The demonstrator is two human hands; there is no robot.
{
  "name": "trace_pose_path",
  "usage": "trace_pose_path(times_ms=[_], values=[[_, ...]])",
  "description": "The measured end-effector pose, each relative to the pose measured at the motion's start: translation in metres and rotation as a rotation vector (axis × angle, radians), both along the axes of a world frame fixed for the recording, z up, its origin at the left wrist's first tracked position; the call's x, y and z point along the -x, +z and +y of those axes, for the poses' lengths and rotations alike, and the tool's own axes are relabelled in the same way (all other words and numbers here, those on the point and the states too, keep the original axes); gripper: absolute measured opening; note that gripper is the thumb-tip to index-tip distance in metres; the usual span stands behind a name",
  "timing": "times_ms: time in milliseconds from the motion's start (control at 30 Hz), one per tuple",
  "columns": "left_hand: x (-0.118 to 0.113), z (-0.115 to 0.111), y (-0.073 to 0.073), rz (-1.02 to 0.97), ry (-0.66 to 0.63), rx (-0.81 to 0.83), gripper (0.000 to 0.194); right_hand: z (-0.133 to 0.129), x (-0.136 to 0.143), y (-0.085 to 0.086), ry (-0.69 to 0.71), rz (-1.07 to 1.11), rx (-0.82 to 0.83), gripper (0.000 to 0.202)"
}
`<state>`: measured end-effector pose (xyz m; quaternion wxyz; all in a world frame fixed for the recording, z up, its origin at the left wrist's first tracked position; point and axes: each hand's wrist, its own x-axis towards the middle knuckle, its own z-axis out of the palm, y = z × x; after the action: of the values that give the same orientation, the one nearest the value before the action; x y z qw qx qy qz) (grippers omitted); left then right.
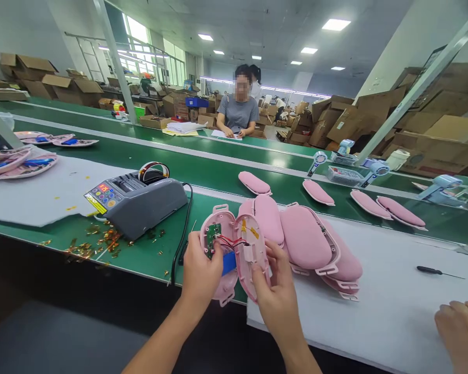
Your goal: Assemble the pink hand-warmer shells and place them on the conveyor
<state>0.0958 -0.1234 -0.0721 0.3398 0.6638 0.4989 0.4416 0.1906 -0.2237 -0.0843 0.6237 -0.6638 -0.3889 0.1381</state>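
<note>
I have my left hand (198,267) pinching one pink oval plastic half-shell (226,222) and my right hand (276,283) gripping the matching half (245,267), opened at the green table's (154,262) near edge, seemingly mid-wiring check, so the next move likely calls for slack in the thin red-and-black wires (236,241).

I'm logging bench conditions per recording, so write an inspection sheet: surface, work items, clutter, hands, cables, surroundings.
Surface: green bench, with white sheets left and right.
Work items: opened pink casing; green circuit board and blue block in its left half.
Clutter: gold-coloured scraps beside gray machine; piled pink casings; screwdriver.
Hands: left hand holds one casing half, right hand the other; another person's hand lower right.
Cables: black cable beside machine; red and black wires between casing halves.
Surroundings: person opposite; cardboard boxes beyond.
</note>
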Motion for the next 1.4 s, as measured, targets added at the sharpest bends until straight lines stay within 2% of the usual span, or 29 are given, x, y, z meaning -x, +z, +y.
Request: trace_pose_path(times_ms=[133,233,267,333,400,500,600,667,800,900,1000,1100,1267,1400], values=[[-0.010,0.013,-0.002,0.007,-0.031,-0.018,0.025,0.007,-0.008,-0.005,0.068,0.002,-0.025,0.037],[-0.011,0.020,-0.005,0.019,-0.072,-0.027,0.014,0.006,-0.017,-0.012,0.035,-0.122,-0.027,0.037],[-0.010,0.020,-0.005,0.022,-0.099,-0.029,0.022,0.005,-0.020,-0.015,0.019,-0.176,-0.032,0.036],[-0.007,0.021,-0.005,0.043,-0.173,-0.069,0.053,0.003,-0.022,-0.021,-0.017,-0.300,-0.049,0.036],[-0.004,0.021,-0.005,0.103,-0.234,-0.155,0.067,0.000,-0.023,-0.027,-0.031,-0.410,-0.078,0.037],[-0.001,0.022,-0.003,0.226,-0.240,-0.238,0.066,-0.004,-0.022,-0.035,0.039,-0.485,-0.126,0.041],[-0.001,0.023,-0.001,0.303,-0.219,-0.210,0.062,-0.005,-0.021,-0.043,0.119,-0.524,-0.169,0.045],[-0.002,0.021,0.001,0.322,-0.203,-0.187,0.058,-0.004,-0.019,-0.047,0.113,-0.530,-0.186,0.045],[-0.003,0.016,0.004,0.305,-0.190,-0.187,0.050,0.003,-0.007,-0.042,-0.057,-0.405,-0.123,0.036],[-0.001,0.013,0.007,0.228,-0.276,-0.223,0.042,0.012,0.005,-0.029,-0.130,-0.212,-0.075,0.034],[0.002,0.014,0.007,0.166,-0.346,-0.222,0.037,0.021,0.012,-0.018,-0.081,-0.044,-0.101,0.038],[0.004,0.018,0.005,0.154,-0.362,-0.219,0.032,0.026,0.014,-0.015,-0.040,0.027,-0.108,0.038],[0.001,0.022,0.000,0.142,-0.309,-0.235,0.027,0.027,0.014,-0.014,-0.036,0.075,-0.053,0.041],[-0.001,0.022,-0.003,0.148,-0.299,-0.229,0.023,0.029,0.012,-0.010,0.026,0.152,-0.012,0.047]])
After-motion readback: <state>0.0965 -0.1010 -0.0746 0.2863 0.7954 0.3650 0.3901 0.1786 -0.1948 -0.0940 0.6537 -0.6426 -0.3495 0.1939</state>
